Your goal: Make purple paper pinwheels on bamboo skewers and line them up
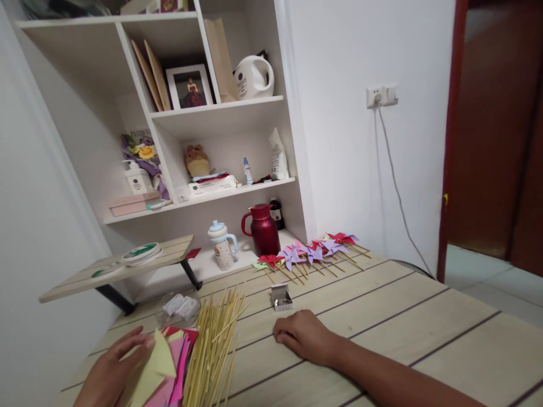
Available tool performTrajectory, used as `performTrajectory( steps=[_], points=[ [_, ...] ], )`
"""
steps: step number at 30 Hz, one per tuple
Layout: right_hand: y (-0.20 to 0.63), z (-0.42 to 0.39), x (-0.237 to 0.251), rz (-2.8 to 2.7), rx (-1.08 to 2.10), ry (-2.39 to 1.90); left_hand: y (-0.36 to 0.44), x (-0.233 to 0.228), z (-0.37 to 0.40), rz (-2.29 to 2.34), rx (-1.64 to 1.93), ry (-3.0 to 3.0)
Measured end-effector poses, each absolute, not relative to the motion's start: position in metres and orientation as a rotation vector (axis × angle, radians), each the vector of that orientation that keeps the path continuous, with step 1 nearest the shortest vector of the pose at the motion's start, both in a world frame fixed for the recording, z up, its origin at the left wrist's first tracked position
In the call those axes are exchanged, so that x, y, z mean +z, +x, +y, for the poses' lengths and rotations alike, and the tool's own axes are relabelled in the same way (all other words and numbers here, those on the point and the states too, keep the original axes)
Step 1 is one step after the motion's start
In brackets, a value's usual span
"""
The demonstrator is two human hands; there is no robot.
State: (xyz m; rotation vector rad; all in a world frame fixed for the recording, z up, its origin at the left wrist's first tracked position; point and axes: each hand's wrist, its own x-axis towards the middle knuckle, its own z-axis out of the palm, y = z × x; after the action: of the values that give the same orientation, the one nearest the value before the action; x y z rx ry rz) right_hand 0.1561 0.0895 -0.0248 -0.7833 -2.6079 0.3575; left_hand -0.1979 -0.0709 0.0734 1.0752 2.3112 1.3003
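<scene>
My left hand [116,364] is at the lower left, its fingers closed on a pale yellow sheet of paper [163,353] whose corner stands up from a stack. Pink and red sheets of colored paper [180,367] lie beneath it. My right hand [303,336] rests on the tabletop with its fingers curled in, and nothing shows in it. Just beyond it sits a small open box [281,298] with tiny contents too small to name. Between my hands lies a bundle of thin wooden sticks [212,345].
Finished paper pinwheels [316,253] on sticks lie along the table's back edge. Behind them stand a red thermos jug [265,232] and a baby cup [221,249]. A raised wooden stand [169,251] is at left, near a clear dish [178,308] of small packets.
</scene>
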Motion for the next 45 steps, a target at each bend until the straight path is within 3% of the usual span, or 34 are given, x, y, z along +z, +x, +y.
performTrajectory(
  steps=[7, 14, 16, 19, 24, 31, 36, 40, 45],
  points=[
    [0.157, 0.089, -0.027, -2.562, 0.458, -0.735, -0.214, 0.091, -0.078, 2.259, 1.477, 0.949],
    [0.164, 0.091, -0.016, -2.341, 0.626, -0.646, -0.175, 0.122, -0.066, 2.134, 1.604, 1.099],
    [0.165, 0.092, -0.01, -2.18, 0.791, -0.639, -0.153, 0.125, -0.058, 2.075, 1.544, 1.128],
    [0.166, 0.09, -0.001, -1.762, 1.305, -0.463, -0.116, 0.122, -0.042, 1.967, 1.434, 1.211],
    [0.168, 0.076, 0.009, -1.611, 1.625, -0.419, -0.059, 0.098, -0.005, 1.993, 1.176, 1.556],
    [0.161, 0.072, -0.004, -1.692, 1.487, -0.695, 0.0, 0.054, 0.028, 1.911, 1.114, 1.752],
    [0.159, 0.083, -0.016, -1.588, 1.427, -0.748, 0.004, 0.04, 0.03, 1.884, 1.305, 1.743],
    [0.162, 0.095, -0.019, -1.474, 1.517, -0.702, -0.009, 0.029, 0.022, 1.82, 1.602, 1.372],
    [0.163, 0.095, -0.01, -1.372, 1.622, -0.563, -0.012, 0.01, 0.014, 1.444, 1.729, 0.901]
  ],
)
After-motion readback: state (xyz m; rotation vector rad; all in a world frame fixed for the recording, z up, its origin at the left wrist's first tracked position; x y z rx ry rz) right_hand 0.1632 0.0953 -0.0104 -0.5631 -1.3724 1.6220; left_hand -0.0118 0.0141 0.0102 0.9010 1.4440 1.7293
